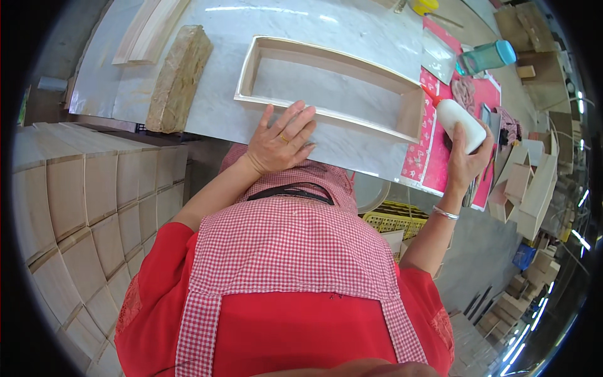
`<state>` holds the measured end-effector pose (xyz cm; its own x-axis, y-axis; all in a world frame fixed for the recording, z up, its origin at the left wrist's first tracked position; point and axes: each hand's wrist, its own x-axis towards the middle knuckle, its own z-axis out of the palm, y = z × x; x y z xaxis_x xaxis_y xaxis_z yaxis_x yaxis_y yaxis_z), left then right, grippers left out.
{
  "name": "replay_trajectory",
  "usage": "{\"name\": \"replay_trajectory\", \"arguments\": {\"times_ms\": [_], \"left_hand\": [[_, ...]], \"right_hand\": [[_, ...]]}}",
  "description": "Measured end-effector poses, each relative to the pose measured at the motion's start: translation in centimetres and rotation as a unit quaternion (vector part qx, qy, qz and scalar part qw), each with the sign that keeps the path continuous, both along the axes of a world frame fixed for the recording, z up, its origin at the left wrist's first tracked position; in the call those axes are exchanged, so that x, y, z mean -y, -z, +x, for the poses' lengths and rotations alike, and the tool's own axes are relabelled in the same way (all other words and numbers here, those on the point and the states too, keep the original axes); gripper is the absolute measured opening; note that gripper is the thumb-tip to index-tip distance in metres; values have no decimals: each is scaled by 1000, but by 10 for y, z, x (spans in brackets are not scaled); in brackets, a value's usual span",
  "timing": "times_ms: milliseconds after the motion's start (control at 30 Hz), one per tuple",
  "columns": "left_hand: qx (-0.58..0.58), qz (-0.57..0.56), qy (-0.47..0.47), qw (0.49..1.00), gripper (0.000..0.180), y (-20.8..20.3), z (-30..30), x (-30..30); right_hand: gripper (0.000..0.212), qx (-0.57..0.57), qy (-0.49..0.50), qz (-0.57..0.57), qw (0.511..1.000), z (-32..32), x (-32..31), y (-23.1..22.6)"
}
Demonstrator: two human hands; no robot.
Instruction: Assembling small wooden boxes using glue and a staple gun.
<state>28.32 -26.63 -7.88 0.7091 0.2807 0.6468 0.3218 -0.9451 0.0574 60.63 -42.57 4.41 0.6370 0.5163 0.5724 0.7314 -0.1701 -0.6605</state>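
Observation:
A long rectangular wooden frame (411, 114) lies on the table in front of me, and the tabletop shows through its middle. My left hand (282, 139) rests against its near side, fingers stretched out and slightly apart, with a ring on one finger. At the frame's right end, my right hand (468, 162) is wrapped round a white squeeze bottle (458, 124). The bottle is tilted, and its red nozzle points up and left to the frame's far right corner. Whether the nozzle tip touches the wood I cannot tell.
A worn block (181, 78) and pale wooden strips (147, 31) lie left on the grey table (217, 81). Wooden boxes (66, 195) are stacked at my left. A teal bottle (487, 58) and cloth (463, 93) are at the right. A yellow crate (396, 220) stands below.

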Motion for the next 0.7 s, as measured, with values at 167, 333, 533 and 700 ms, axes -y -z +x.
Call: {"name": "replay_trajectory", "arguments": {"times_ms": [167, 333, 533, 700], "left_hand": [[-1, 10, -2, 1000, 43, -1, 1, 0], [-3, 11, -5, 1000, 42, -1, 2, 1], [-5, 16, -4, 1000, 42, -1, 3, 1], [7, 1, -4, 1000, 40, 0, 3, 0]], "right_hand": [[41, 20, 19, -10, 1000, 5, 9, 1], [41, 46, 37, -46, 997, 4, 23, -1], [41, 30, 12, -43, 999, -16, 43, -10], [41, 1, 16, -52, 999, -31, 67, -15]]}}
